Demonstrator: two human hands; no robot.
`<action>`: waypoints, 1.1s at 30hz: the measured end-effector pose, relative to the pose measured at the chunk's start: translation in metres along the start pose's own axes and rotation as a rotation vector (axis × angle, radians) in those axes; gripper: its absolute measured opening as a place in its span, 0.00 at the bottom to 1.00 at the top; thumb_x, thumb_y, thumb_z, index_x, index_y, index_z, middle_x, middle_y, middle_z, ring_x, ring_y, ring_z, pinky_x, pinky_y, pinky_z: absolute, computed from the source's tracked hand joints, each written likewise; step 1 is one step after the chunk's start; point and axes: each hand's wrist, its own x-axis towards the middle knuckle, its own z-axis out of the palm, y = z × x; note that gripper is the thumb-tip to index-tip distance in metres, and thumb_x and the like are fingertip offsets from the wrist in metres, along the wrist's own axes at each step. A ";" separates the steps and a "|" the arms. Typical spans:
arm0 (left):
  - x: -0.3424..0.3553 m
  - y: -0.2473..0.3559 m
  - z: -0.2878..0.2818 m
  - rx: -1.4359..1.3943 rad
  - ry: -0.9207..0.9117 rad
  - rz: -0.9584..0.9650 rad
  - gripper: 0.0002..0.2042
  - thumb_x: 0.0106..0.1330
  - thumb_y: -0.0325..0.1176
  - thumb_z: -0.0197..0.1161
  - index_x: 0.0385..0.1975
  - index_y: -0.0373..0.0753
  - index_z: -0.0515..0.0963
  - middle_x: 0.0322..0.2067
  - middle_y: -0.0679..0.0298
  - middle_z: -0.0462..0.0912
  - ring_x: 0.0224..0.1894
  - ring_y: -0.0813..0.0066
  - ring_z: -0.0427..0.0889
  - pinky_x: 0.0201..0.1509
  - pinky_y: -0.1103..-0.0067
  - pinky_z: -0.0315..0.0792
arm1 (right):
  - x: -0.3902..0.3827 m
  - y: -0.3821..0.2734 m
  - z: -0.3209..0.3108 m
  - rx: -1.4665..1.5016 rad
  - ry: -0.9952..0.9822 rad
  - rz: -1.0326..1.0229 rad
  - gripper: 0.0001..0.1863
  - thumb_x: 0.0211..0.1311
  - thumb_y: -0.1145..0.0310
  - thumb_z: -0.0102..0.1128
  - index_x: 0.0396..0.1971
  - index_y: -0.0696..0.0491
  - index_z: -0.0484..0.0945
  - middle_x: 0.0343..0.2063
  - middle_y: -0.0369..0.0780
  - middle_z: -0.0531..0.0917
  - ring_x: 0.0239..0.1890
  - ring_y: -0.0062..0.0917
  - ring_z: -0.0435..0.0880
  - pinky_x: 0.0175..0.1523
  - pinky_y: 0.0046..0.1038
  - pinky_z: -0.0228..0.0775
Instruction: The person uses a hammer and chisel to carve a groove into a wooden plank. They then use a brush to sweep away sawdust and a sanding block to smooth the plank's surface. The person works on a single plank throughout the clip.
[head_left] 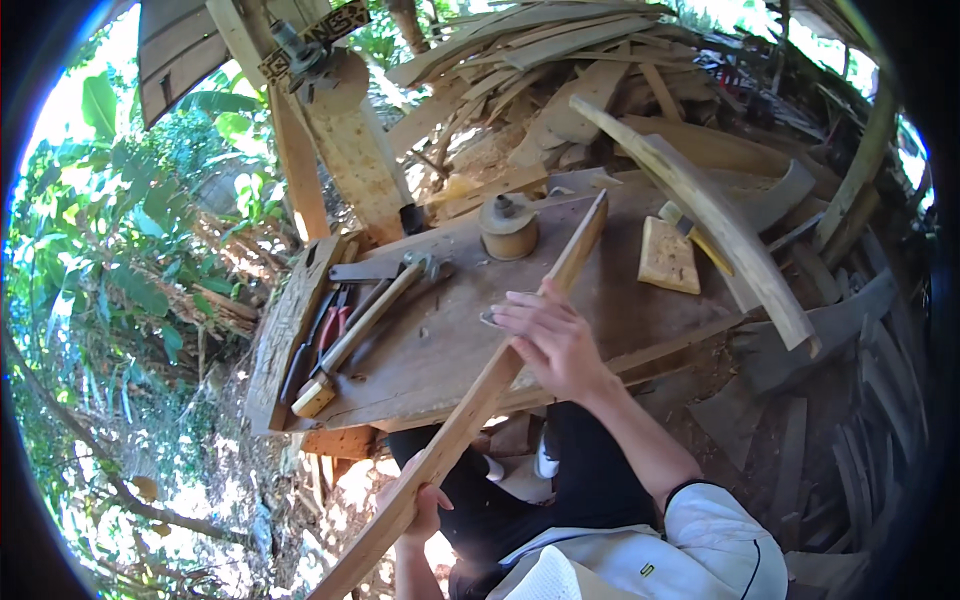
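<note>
A long narrow wooden plank (465, 420) slants from the lower left, across the near edge of the workbench (440, 350), to its upper end over the middle of the bench. My left hand (415, 508) is closed around its lower part, thumb on the near side. Farther up, my right hand (548, 338) lies across the plank with its fingers bent over it. A thin greyish flat piece (490, 320) peeks out by those fingertips; most of it is hidden, and its kind is unclear.
Left on the bench lie a hammer (365, 330) and red-handled pliers (334, 322). A round wooden-sided container (508, 230) stands behind. To the right are a wooden block (668, 256), a yellow-handled tool (710, 250) and a long curved timber (710, 230). Scrap boards (560, 45) pile up behind.
</note>
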 end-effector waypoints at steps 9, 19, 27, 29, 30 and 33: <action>-0.007 -0.030 -0.005 0.002 -0.046 0.090 0.21 0.83 0.44 0.53 0.57 0.29 0.71 0.34 0.53 0.82 0.16 0.71 0.78 0.16 0.77 0.74 | -0.006 -0.010 0.002 -0.003 -0.029 -0.049 0.19 0.68 0.65 0.68 0.56 0.54 0.83 0.59 0.40 0.86 0.65 0.32 0.82 0.78 0.44 0.63; -0.002 -0.024 -0.002 0.068 -0.062 0.065 0.22 0.85 0.46 0.48 0.52 0.26 0.74 0.17 0.59 0.77 0.13 0.74 0.76 0.18 0.79 0.69 | -0.019 0.012 0.010 0.004 -0.039 -0.041 0.23 0.69 0.68 0.66 0.63 0.54 0.79 0.64 0.42 0.81 0.72 0.35 0.74 0.77 0.39 0.65; 0.007 0.004 0.003 0.067 -0.062 0.048 0.23 0.80 0.45 0.55 0.51 0.25 0.79 0.14 0.64 0.80 0.13 0.77 0.78 0.21 0.80 0.71 | -0.002 0.009 -0.009 0.158 -0.037 -0.235 0.21 0.71 0.68 0.65 0.62 0.52 0.80 0.60 0.40 0.84 0.62 0.36 0.83 0.73 0.41 0.70; 0.012 0.015 0.005 0.042 -0.050 0.043 0.22 0.78 0.44 0.58 0.52 0.25 0.81 0.12 0.65 0.81 0.13 0.78 0.79 0.22 0.80 0.72 | -0.001 0.003 -0.013 0.094 0.035 -0.027 0.19 0.71 0.67 0.64 0.60 0.52 0.80 0.59 0.40 0.85 0.62 0.36 0.83 0.72 0.41 0.71; 0.014 0.018 0.006 0.034 -0.050 0.053 0.23 0.77 0.44 0.59 0.53 0.25 0.81 0.12 0.65 0.81 0.13 0.78 0.79 0.22 0.80 0.72 | -0.001 0.002 -0.013 0.120 -0.006 -0.141 0.18 0.71 0.68 0.64 0.59 0.52 0.81 0.58 0.40 0.85 0.62 0.37 0.83 0.72 0.41 0.71; 0.019 0.016 0.008 -0.010 -0.056 0.170 0.27 0.79 0.47 0.58 0.57 0.22 0.77 0.18 0.60 0.83 0.12 0.77 0.78 0.19 0.80 0.70 | -0.007 0.003 -0.012 0.236 -0.063 -0.211 0.17 0.70 0.68 0.65 0.56 0.53 0.82 0.57 0.41 0.85 0.61 0.38 0.84 0.70 0.42 0.73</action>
